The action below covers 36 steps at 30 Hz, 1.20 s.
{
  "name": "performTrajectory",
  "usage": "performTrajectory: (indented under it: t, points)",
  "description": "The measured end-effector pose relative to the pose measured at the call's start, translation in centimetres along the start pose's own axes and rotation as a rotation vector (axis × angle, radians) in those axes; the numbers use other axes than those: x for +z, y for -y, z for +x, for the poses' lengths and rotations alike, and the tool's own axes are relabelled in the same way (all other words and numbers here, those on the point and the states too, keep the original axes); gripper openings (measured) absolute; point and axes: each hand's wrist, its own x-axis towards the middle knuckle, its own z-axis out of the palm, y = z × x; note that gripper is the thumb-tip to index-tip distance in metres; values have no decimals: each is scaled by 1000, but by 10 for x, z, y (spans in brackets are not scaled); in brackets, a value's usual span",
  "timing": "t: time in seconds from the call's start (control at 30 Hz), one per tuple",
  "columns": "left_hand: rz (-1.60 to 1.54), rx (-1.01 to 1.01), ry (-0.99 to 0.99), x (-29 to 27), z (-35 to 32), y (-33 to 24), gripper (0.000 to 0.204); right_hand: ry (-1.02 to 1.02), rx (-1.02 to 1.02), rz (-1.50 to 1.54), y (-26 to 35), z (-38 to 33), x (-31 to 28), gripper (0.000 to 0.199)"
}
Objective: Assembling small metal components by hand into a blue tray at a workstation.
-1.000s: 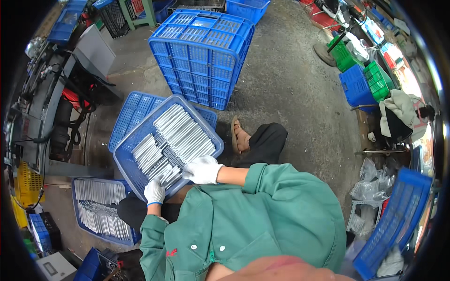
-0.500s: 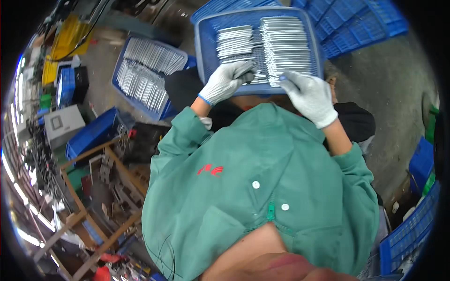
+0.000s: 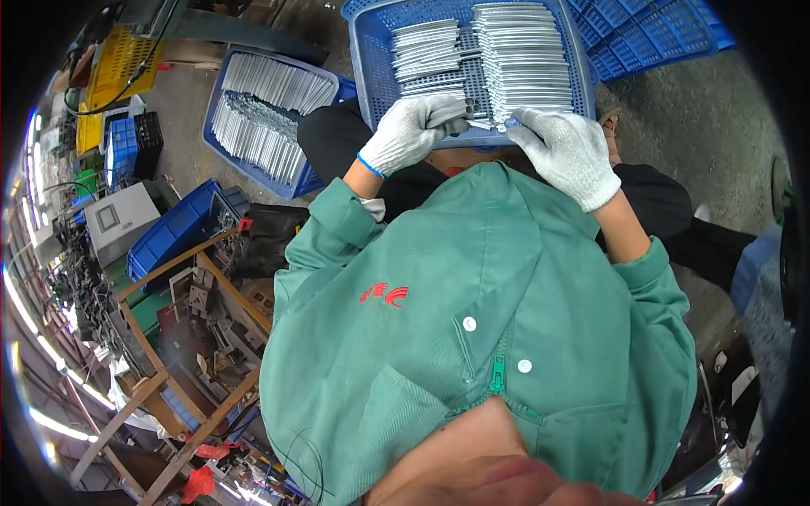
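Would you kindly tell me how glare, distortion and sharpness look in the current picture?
In the head view, lamp strips glare white near the curving left rim; in the head view, the corners go black, silvery rods show bright highlights, and the left hand and right hand look fairly sharp.

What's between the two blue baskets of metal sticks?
In the head view, the person's dark trouser leg lies between the left basket and right basket; grey floor shows beyond it.
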Motion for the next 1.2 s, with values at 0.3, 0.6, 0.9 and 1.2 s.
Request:
performTrajectory:
  t: [0.3,0.6,0.9,1.2]
  points:
    - [400,292,-149,2,-2,-24,30,66,2,-8,2,-1,9,30]
    - [487,289,-184,4,-4,-8,34,180,122,56,-4,4,16,34]
    - [459,322,-197,5,-2,-9,35,195,180,146,-5,15,7,34]
    - [559,168,-144,0,-8,11,28,232,180,128,-15,15,35,34]
